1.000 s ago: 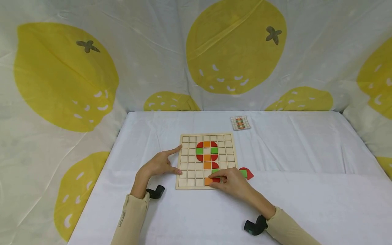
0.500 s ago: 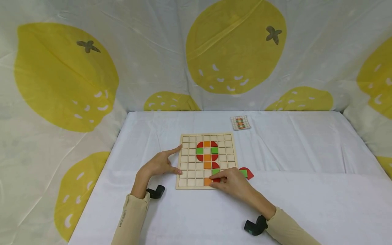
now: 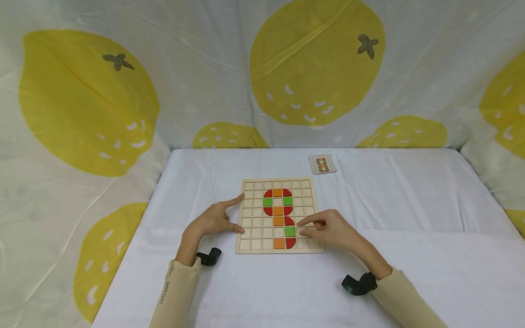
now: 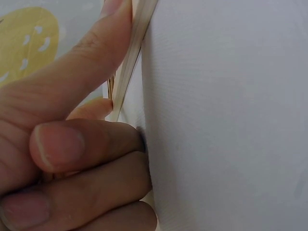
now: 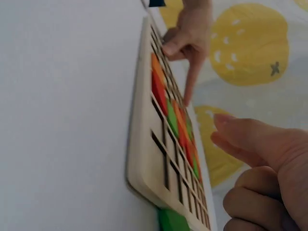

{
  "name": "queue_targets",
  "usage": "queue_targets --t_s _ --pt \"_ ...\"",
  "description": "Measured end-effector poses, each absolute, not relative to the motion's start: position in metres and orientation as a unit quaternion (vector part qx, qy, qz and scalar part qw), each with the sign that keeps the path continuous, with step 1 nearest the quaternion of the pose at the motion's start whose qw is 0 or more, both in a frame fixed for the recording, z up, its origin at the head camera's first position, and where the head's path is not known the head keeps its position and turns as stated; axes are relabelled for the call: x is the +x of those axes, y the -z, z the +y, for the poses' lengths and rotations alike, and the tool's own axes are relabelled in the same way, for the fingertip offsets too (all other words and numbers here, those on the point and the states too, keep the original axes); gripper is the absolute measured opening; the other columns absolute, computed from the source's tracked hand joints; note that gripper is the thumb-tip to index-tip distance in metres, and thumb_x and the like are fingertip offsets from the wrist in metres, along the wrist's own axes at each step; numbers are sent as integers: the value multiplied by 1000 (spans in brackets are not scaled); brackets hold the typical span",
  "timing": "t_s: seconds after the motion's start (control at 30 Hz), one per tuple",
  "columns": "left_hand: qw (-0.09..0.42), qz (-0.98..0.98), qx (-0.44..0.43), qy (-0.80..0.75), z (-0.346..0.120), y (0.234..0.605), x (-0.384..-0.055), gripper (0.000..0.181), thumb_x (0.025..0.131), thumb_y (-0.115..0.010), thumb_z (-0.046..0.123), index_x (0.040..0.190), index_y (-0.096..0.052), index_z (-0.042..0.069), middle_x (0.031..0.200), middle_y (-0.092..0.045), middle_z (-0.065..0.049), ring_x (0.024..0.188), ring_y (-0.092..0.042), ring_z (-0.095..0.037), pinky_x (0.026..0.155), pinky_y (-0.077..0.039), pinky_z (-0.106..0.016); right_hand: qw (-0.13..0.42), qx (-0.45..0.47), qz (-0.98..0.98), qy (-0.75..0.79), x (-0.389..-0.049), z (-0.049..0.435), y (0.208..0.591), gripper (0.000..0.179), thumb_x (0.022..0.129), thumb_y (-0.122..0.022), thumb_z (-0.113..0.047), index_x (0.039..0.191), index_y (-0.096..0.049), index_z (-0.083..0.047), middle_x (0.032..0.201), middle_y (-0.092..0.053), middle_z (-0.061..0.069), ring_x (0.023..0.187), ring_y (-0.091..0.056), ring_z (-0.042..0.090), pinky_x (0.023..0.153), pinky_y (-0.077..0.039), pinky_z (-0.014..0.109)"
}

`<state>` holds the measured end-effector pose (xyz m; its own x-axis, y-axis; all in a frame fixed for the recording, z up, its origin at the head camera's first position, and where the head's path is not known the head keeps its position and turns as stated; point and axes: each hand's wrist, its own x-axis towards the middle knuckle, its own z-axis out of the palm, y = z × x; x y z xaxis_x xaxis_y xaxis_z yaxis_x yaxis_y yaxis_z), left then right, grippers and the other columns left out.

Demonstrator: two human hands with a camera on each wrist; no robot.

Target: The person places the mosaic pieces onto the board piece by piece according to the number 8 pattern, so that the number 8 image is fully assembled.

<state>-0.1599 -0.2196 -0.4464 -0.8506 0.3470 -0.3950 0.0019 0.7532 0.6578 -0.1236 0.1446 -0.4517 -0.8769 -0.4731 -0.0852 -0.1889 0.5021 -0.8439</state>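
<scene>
A wooden grid board lies on the white cloth, bearing orange and green squares and red quarter-round tiles. In its bottom row, an orange square tile sits beside a red quarter-round tile, with a green square tile above the red one. My left hand touches the board's left edge with outstretched thumb and index finger; the left wrist view shows its other fingers bent. Over the board's right part is my right hand, thumb and index fingertips apart and holding nothing.
A small pattern card lies behind the board to the right. In the right wrist view, a loose green piece is by the board's edge; my right hand hides that spot in the head view. Lemon-print cloth hangs behind the table.
My right hand has let go of the orange square in the bottom row and moved right and slightly up, uncovering the red and green tiles. My left hand stays at the board's edge.
</scene>
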Motion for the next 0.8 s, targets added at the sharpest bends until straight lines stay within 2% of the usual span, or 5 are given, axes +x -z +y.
queue_targets --t_s 0.27,0.4,0.53,0.8 --pt "257 902 88 -336 -219 446 -160 112 73 -94 39 164 -28 33 57 -34 6 54 -33 -11 57 -34 -26 191 -188 857 439 -145 196 440 25 82 -88 -22 106 -82 -14 59 -26 -7 56 -28 5 53 -26 23" --pt "256 902 95 -333 -219 445 -160 112 74 -93 38 164 -27 32 57 -36 6 54 -34 -10 57 -35 -26 218 -195 856 426 -149 209 440 28 79 -90 -20 105 -82 -15 57 -28 -7 58 -34 5 56 -29 23" --pt "256 902 97 -333 -219 444 -160 112 74 -94 38 165 -27 31 57 -36 6 54 -35 -10 57 -35 -26 243 -204 858 403 -150 212 445 31 76 -92 -20 104 -82 -19 58 -30 -7 60 -32 5 58 -28 24" --pt "261 901 82 -337 -218 446 -160 112 73 -94 39 164 -28 34 59 -35 6 55 -34 -11 57 -33 -26 226 -192 871 391 -151 212 451 24 77 -91 -20 99 -81 -20 58 -30 -7 60 -31 6 60 -29 24"
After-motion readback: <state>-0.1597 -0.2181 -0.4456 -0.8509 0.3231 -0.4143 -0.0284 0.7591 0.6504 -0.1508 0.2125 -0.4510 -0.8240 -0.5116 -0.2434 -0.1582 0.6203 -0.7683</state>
